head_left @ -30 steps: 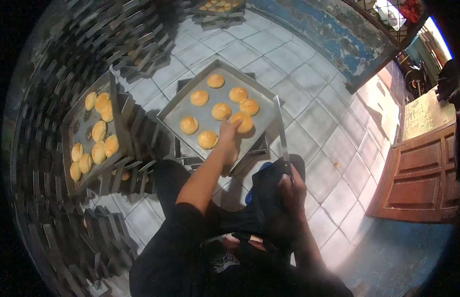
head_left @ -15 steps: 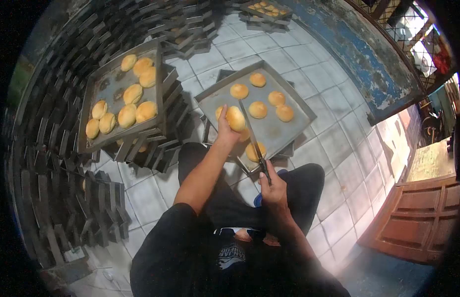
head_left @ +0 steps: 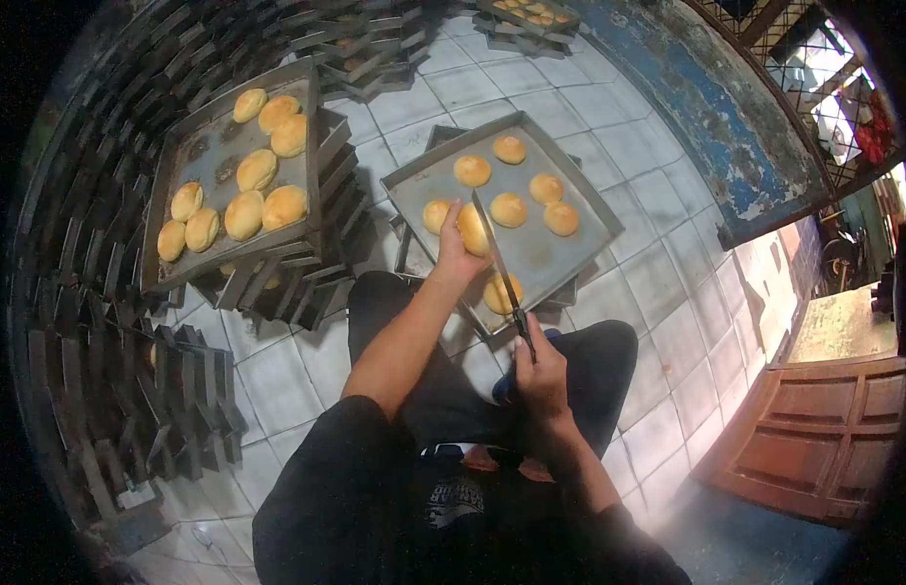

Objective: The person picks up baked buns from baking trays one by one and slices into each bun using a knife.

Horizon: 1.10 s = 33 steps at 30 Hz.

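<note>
**Bare left hand (head_left: 462, 258) close by a long, thin, steel-bladed knife with a black handle (head_left: 504, 263)**

At the left, a shallow grey metal tray of golden buns (head_left: 211, 146) sits on an uneven stack of grey metal trays (head_left: 302, 292); a wide swing of the left elbow could jostle it. Further right, one round, golden-brown bun (head_left: 472, 232) is held up over a square grey metal tray (head_left: 570, 255), between the left hand and the blade. The main danger is a cut: the fingers lie near the edge, so a slip of the blade or a roll of the smooth crust could bring steel onto skin. Too hard a squeeze could dent the bun, and too loose a hold could drop it onto its neighbours. The blade also passes over a lower golden bun (head_left: 497, 295) in view, and a dip of the wrist might scrape its top.

The left forearm reaches up and inward; the thumb lies along the held bun's left side, while the other fingers, mostly hidden, seem to cup it from below, pinching it. The right forearm slants up and leftward, and the right hand (head_left: 543, 372) is wrapped around the handle, with the blade pointing away from the body. Whether the edge touches the crust cannot be told.
</note>
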Tool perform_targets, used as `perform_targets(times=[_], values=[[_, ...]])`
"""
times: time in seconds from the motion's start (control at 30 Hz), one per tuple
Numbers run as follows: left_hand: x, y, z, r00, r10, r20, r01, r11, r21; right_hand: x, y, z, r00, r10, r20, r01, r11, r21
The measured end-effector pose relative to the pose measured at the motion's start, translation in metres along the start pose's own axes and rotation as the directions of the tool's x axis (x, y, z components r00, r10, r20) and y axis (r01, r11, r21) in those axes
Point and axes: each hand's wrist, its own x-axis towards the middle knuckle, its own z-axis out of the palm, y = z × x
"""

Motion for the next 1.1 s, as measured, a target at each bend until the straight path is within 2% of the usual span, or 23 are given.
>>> perform_targets(times=[0.1,0.17,0.3,0.37,0.4,0.47,0.6,0.7,0.73,0.8,0.87,0.9,1.0,1.1], values=[[0.014,-0.005,-0.014,1.0,0.007,0.026,-0.008,1.0,0.016,0.01,0.001,-0.001,1.0,-0.017,-0.018,0.018,0.998,0.053],[0.014,-0.004,-0.015,0.997,-0.012,0.072,0.011,1.0,0.01,0.013,0.01,-0.001,0.993,-0.11,-0.046,0.11,0.994,0.0],[0.015,-0.003,-0.018,0.999,0.021,0.041,-0.022,1.0,0.021,0.002,0.004,-0.003,0.992,-0.104,-0.075,0.107,0.994,0.039],[0.018,-0.005,-0.019,0.996,-0.007,0.084,0.006,1.0,0.013,-0.004,0.004,-0.005,1.0,0.01,-0.022,-0.01,1.0,-0.01],[0.015,-0.006,-0.017,0.996,-0.008,0.083,0.007,1.0,0.015,-0.001,0.0,-0.007,1.0,0.011,-0.023,-0.011,1.0,-0.01],[0.007,-0.014,-0.015,0.988,-0.065,0.138,0.053,0.994,0.093,0.008,-0.009,-0.01,0.994,0.109,0.009,-0.11,0.993,0.043],[-0.006,-0.026,-0.007,0.991,-0.038,0.127,0.018,0.988,0.154,0.03,-0.02,-0.013,0.997,0.073,-0.005,-0.072,0.997,0.04],[-0.003,-0.011,-0.01,0.992,-0.006,0.124,-0.002,0.998,0.069,0.011,-0.012,-0.014,0.991,0.118,0.066,-0.119,0.993,0.021],[-0.001,-0.004,-0.009,0.992,-0.005,0.123,-0.003,0.998,0.067,0.002,-0.001,-0.006,1.0,-0.017,-0.014,0.016,0.999,-0.043],[-0.003,-0.004,-0.009,0.993,-0.012,0.115,0.005,0.998,0.068,-0.003,0.008,-0.003,0.986,-0.147,-0.085,0.136,0.984,-0.117],[-0.01,-0.02,-0.006,0.981,-0.074,0.177,0.046,0.987,0.154,0.005,0.002,-0.008,0.998,0.048,-0.048,-0.049,0.998,-0.026],[-0.012,-0.03,-0.006,0.98,-0.086,0.179,0.057,0.985,0.163,0.018,-0.004,-0.013,0.998,0.001,-0.055,-0.001,1.0,-0.006],[-0.014,-0.042,-0.01,0.982,-0.06,0.177,0.024,0.98,0.199,0.042,-0.016,-0.014,0.998,0.037,-0.043,-0.036,0.999,0.031],[-0.003,-0.023,-0.013,0.986,-0.03,0.164,0.014,0.995,0.096,0.018,-0.017,-0.021,0.997,0.061,0.05,-0.062,0.998,0.002]])
